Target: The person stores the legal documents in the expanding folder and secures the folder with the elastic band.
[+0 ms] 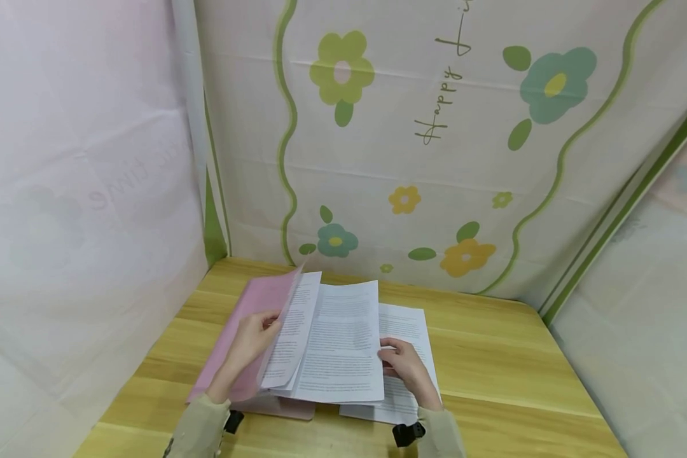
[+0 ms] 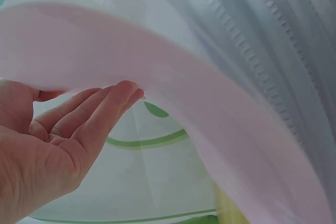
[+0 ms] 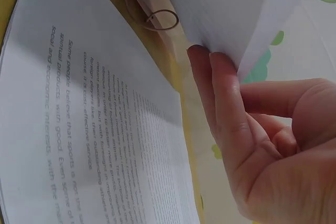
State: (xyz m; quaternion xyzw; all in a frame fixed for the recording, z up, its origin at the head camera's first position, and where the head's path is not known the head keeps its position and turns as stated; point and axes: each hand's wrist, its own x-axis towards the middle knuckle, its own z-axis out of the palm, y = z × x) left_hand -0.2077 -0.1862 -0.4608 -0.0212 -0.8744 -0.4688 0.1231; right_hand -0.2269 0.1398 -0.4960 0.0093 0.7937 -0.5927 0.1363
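A pink folder (image 1: 263,292) lies on the table with its cover lifted and bent. My left hand (image 1: 253,336) holds the edge of that cover; in the left wrist view the fingers (image 2: 105,108) lie against the curved pink plastic. Printed sheets (image 1: 343,343) rest inside the folder, fanned toward the right. My right hand (image 1: 405,364) pinches the right edge of these sheets between thumb and fingers, seen closer in the right wrist view with the raised paper (image 3: 220,14). Beneath that hand, another printed stack (image 1: 418,331) lies flat on the table, partly covered.
The wooden table (image 1: 509,369) extends to the right of the papers. Flower-printed cloth walls (image 1: 401,159) enclose it at the back and both sides. A thin brown loop (image 3: 163,19) shows by the folder in the right wrist view. Both wrists carry black cameras (image 1: 408,434).
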